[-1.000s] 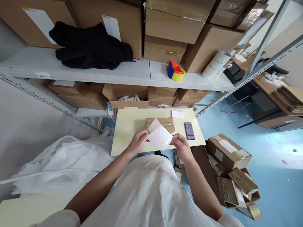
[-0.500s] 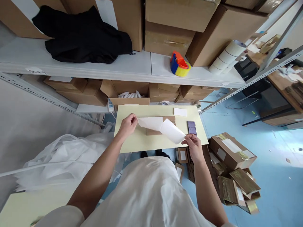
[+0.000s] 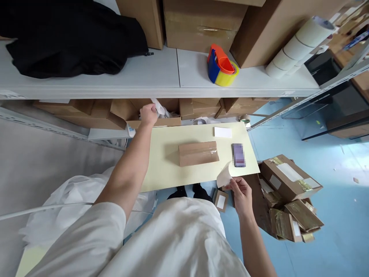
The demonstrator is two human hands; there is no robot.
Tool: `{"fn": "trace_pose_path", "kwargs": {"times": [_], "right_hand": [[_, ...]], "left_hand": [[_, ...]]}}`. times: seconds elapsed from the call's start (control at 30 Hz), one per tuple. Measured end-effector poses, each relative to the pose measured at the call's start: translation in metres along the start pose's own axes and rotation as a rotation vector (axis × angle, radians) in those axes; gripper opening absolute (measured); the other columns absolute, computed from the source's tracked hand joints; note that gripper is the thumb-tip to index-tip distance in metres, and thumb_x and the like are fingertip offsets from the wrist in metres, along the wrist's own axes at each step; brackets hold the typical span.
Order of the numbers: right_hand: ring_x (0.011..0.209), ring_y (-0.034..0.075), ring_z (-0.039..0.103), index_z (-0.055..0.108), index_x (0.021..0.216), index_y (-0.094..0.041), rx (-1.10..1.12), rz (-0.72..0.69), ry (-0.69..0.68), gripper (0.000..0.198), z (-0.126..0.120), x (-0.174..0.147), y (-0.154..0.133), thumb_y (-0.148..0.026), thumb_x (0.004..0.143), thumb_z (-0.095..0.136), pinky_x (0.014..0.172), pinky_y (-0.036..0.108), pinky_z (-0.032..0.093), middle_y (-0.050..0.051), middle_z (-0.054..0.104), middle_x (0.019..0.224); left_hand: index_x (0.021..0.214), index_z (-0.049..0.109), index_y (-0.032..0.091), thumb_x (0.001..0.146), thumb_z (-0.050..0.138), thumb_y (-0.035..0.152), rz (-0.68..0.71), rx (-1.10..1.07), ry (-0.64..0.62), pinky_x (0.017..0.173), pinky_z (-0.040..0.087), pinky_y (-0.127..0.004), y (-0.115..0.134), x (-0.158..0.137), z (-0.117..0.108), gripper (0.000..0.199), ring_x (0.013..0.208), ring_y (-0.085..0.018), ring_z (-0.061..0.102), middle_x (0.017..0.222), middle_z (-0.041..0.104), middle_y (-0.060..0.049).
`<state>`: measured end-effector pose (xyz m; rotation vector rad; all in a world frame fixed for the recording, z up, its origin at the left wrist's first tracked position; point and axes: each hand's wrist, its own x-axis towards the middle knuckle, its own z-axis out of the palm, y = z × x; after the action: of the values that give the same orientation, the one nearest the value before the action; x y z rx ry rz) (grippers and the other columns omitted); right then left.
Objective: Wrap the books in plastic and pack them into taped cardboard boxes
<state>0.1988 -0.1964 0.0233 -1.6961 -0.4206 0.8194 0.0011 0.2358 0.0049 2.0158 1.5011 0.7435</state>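
Paper (image 3: 223, 177), white and curled, is pinched between thumb and fingers of the right hand (image 3: 240, 191), right of centre by the tabletop's (image 3: 161, 177) front edge. At upper centre-left, the left hand (image 3: 148, 114), fingers curled closed, seems to grip a white slip (image 3: 158, 107) over an uncovered box (image 3: 167, 122). A brown carton (image 3: 198, 154) lies mid-tabletop, apart from both hands. A slack pinch could drop the paper to the floor; if gummed, its curl might cling to itself or the nearby phone (image 3: 239, 154). The slip could catch on the box's rim and fall outside. Writing on the shelf tag (image 3: 11, 94), far left, is too blurred to read; the phone's screen is pixelated. No brand is legible.
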Motion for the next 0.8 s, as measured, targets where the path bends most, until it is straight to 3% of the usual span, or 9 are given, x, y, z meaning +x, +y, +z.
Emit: {"fn": "trace_pose_path", "kwargs": {"times": [0.07,0.17,0.23,0.33,0.4,0.5,0.63,0.7,0.8], "right_hand": [[0.058,0.017,0.061,0.06,0.078,-0.021,0.012,0.009,-0.015,0.025,0.005,0.001,-0.002,-0.045,0.079,0.068,0.065,0.031,0.048,0.001,0.065,0.062],[0.059,0.015,0.061,0.06,0.079,-0.021,0.044,0.021,-0.053,0.025,0.017,0.01,-0.009,-0.044,0.08,0.067,0.067,0.03,0.047,0.0,0.064,0.061],[0.059,0.015,0.06,0.06,0.079,-0.021,0.069,0.011,-0.1,0.024,0.028,0.019,-0.015,-0.044,0.08,0.066,0.066,0.029,0.046,-0.001,0.063,0.06],[0.06,0.013,0.058,0.059,0.076,-0.02,0.074,-0.049,-0.186,0.023,0.046,0.032,-0.024,-0.042,0.081,0.065,0.065,0.028,0.046,-0.002,0.062,0.061],[0.061,0.013,0.057,0.059,0.075,-0.02,0.071,-0.099,-0.239,0.023,0.056,0.037,-0.029,-0.041,0.081,0.064,0.065,0.028,0.046,-0.001,0.062,0.063],[0.064,0.014,0.057,0.058,0.078,-0.021,0.071,-0.155,-0.312,0.021,0.062,0.039,-0.034,-0.041,0.084,0.06,0.065,0.028,0.047,0.0,0.062,0.067],[0.078,0.016,0.061,0.062,0.095,-0.022,-0.024,-0.271,-0.512,0.022,0.048,0.044,-0.036,-0.04,0.084,0.06,0.071,0.031,0.05,0.004,0.066,0.089],[0.082,0.017,0.059,0.062,0.102,-0.022,-0.142,-0.375,-0.414,0.027,0.034,0.052,-0.035,-0.04,0.082,0.062,0.073,0.033,0.05,0.006,0.064,0.099],[0.083,0.018,0.056,0.059,0.109,-0.021,-0.286,-0.409,-0.115,0.037,0.016,0.071,-0.029,-0.043,0.08,0.064,0.071,0.033,0.048,0.009,0.062,0.106]], "left_hand": [[0.113,0.057,0.005,0.093,0.048,0.021,-0.051,-0.012,0.026,0.106,0.032,-0.043,0.009,-0.008,0.006,0.027,0.124,-0.028,0.048,0.124,0.059,-0.014],[0.127,0.049,0.009,0.088,0.056,0.023,-0.063,-0.066,0.062,0.108,0.032,-0.045,0.042,-0.068,0.012,0.042,0.128,-0.029,0.044,0.136,0.051,-0.017],[0.119,0.055,0.016,0.085,0.061,0.032,0.073,-0.211,-0.005,0.097,0.042,-0.04,0.074,-0.131,0.014,0.039,0.111,-0.025,0.055,0.124,0.059,-0.012],[0.096,0.065,0.022,0.064,0.08,0.042,0.312,-0.405,-0.329,0.089,0.046,-0.039,0.118,-0.219,0.019,0.04,0.095,-0.027,0.059,0.097,0.066,-0.008],[0.092,0.067,0.024,0.064,0.08,0.038,0.258,-0.452,-0.336,0.087,0.045,-0.039,0.135,-0.253,0.025,0.034,0.091,-0.027,0.06,0.092,0.066,-0.008],[0.088,0.069,0.027,0.077,0.068,0.028,0.134,-0.53,-0.291,0.087,0.045,-0.037,0.14,-0.267,0.031,0.011,0.091,-0.025,0.06,0.089,0.066,-0.007],[0.082,0.069,0.025,0.079,0.064,0.026,-0.007,-0.591,-0.202,0.083,0.046,-0.033,0.133,-0.263,0.034,0.006,0.083,-0.021,0.061,0.084,0.068,-0.005],[0.078,0.067,0.023,0.076,0.066,0.028,-0.144,-0.669,-0.133,0.075,0.047,-0.029,0.129,-0.261,0.034,0.006,0.075,-0.018,0.06,0.078,0.066,-0.003],[0.072,0.061,0.019,0.071,0.068,0.032,-0.332,-0.784,-0.137,0.064,0.045,-0.024,0.124,-0.262,0.035,0.014,0.066,-0.013,0.057,0.071,0.062,0.0]]}}
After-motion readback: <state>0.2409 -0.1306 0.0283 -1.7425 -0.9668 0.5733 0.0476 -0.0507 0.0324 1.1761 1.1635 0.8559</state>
